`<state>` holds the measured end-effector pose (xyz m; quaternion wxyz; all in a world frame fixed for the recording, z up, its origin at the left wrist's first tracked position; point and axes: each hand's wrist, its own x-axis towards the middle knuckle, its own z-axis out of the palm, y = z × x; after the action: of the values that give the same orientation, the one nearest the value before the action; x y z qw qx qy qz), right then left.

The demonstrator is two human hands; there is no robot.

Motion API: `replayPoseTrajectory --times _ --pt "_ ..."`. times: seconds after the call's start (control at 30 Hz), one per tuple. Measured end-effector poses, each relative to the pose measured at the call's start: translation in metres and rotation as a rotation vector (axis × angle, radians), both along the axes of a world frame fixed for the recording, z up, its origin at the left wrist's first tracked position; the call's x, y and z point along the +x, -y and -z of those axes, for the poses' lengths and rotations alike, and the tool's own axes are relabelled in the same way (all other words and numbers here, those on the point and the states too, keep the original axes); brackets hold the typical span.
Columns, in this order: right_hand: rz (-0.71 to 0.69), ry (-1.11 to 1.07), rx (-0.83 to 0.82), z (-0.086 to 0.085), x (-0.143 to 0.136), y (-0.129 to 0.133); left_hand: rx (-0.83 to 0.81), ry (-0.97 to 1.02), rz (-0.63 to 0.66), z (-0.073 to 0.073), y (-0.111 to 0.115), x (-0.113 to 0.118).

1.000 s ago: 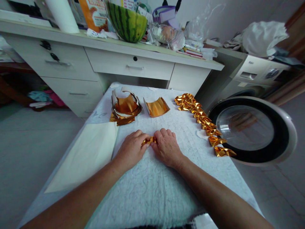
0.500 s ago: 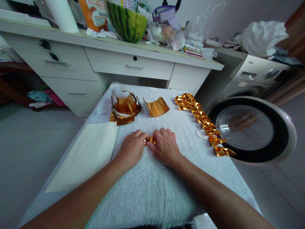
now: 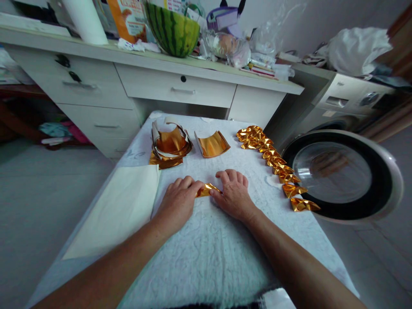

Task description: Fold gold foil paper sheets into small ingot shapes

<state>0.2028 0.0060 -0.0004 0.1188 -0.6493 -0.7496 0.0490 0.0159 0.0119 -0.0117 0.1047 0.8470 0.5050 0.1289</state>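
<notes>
A folded piece of gold foil paper (image 3: 206, 190) lies on the cloth-covered table between my hands. My left hand (image 3: 179, 198) is closed over its left end, thumb against the foil. At its right end, the thumb of my right hand (image 3: 234, 194) touches the tip, while the other fingers are spread apart from it over the cloth. Folded gold foil pieces (image 3: 273, 159) form a line along the table's right side. Beyond my hands lie a curved stack of gold foil sheets (image 3: 213, 145) and a larger curled bundle of gold foil paper (image 3: 170, 141).
A cream sheet (image 3: 119, 206) covers part of the table's left side. Across the back stands a white drawer desk (image 3: 180, 88) holding half a watermelon (image 3: 175, 32) and plastic bags. The open washing machine door (image 3: 341, 176) reaches close to the table's right edge.
My right hand has shifted right and its fingers have opened off the foil, so more of the folded piece shows. My left hand stays at the left end.
</notes>
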Motion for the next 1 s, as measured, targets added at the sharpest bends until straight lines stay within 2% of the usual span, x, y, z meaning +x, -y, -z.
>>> replayPoseTrajectory --times 0.57,0.73,0.83,0.9,1.0 --pt "-0.031 -0.035 -0.007 0.007 0.024 -0.003 0.041 -0.027 0.009 -0.001 0.000 0.000" --pt "-0.107 -0.165 0.034 -0.002 0.022 -0.001 0.085 -0.041 0.024 0.002 0.000 0.000" --pt "-0.224 -0.253 0.096 -0.007 0.015 0.001 0.106 -0.054 0.035 0.004 0.000 -0.001" --pt "-0.270 -0.247 0.100 -0.005 0.010 0.001 0.112 -0.054 0.048 0.004 0.000 -0.001" --pt "-0.263 -0.162 0.067 0.000 0.004 0.000 0.115 -0.033 0.055 0.001 0.002 -0.001"
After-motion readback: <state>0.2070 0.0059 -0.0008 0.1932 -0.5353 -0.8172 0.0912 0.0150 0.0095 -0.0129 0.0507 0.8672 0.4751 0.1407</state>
